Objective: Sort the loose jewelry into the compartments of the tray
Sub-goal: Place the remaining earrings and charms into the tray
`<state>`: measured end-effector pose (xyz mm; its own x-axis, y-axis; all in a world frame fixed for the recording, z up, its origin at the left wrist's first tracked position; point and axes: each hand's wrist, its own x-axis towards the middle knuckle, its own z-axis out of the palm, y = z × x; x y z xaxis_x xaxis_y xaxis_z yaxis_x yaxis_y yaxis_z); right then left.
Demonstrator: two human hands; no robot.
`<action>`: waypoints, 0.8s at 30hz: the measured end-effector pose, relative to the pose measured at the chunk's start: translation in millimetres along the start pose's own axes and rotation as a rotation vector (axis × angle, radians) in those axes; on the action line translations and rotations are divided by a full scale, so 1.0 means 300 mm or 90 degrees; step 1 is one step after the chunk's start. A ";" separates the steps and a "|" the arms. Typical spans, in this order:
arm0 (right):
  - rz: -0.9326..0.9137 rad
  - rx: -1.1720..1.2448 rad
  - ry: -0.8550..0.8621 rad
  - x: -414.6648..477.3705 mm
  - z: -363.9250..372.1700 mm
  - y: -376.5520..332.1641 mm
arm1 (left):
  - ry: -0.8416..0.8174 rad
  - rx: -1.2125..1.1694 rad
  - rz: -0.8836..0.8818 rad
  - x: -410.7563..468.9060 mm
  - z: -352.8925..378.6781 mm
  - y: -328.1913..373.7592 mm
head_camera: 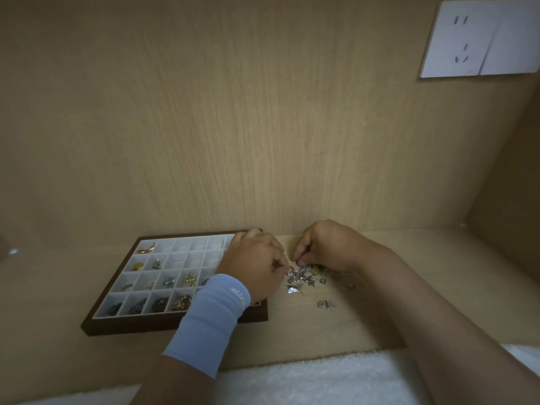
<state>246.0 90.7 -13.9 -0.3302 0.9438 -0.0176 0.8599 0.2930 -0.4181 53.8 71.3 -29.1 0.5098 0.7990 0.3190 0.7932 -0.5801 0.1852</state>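
The left hand, a pale blue wristband on its wrist, reaches across the right end of the tray. Its fingers are curled and its fingertips are drawn together at the left edge of the pile of loose jewelry. Whether they have a piece pinched is too small to tell. The right hand comes in from the right with the wrist raised and the knuckles arched. Its fingertips are bunched down on the back of the same pile, and again I cannot tell whether they grip anything. The two hands are close together but not touching. The pile lies on the worktop just beside the tray's right edge. A butterfly-shaped silver piece lies at the pile's near side, and a stray piece sits apart from it, toward the front edge. The tray sits against the back panel toward the worktop's left. I judge the sorting roughly half done. The compartments along the tray's left and front hold gold, silver and dark pieces, each kind in its own cell. Most cells at the back and middle show bare white lining, and a good heap remains outside. White fleecy fabric lies along the worktop's front edge.
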 end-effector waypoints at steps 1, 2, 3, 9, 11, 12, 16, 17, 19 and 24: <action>-0.004 0.003 0.004 0.000 0.002 0.001 | 0.004 -0.008 -0.007 0.000 -0.002 -0.003; -0.007 0.007 0.009 -0.001 0.003 0.001 | 0.009 -0.025 -0.018 -0.001 -0.004 -0.007; -0.006 0.017 0.018 0.000 0.006 0.002 | 0.016 -0.047 -0.032 -0.001 -0.006 -0.013; -0.028 0.320 0.089 -0.004 0.018 -0.029 | 0.090 -0.356 -0.155 -0.007 -0.024 -0.024; -0.010 0.422 0.103 -0.006 0.018 -0.050 | 0.106 -0.447 -0.199 -0.008 -0.037 -0.021; -0.008 0.456 0.107 -0.003 0.019 -0.059 | 0.121 -0.480 -0.217 -0.009 -0.044 -0.022; 0.010 0.518 0.146 0.012 0.028 -0.101 | 0.170 -0.564 -0.259 -0.011 -0.064 -0.041; 0.014 0.518 0.160 0.016 0.030 -0.109 | 0.168 -0.584 -0.264 -0.013 -0.070 -0.045; 0.013 0.497 0.180 0.023 0.034 -0.120 | 0.158 -0.596 -0.272 -0.018 -0.079 -0.058; -0.019 0.349 0.158 0.053 0.033 -0.168 | 0.103 -0.526 -0.271 -0.039 -0.100 -0.118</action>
<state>193.4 89.4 -2.1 -0.1934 0.9634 0.1855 0.5043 0.2598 -0.8235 9.9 77.7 -11.6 0.1298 0.9739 0.1864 0.3834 -0.2226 0.8963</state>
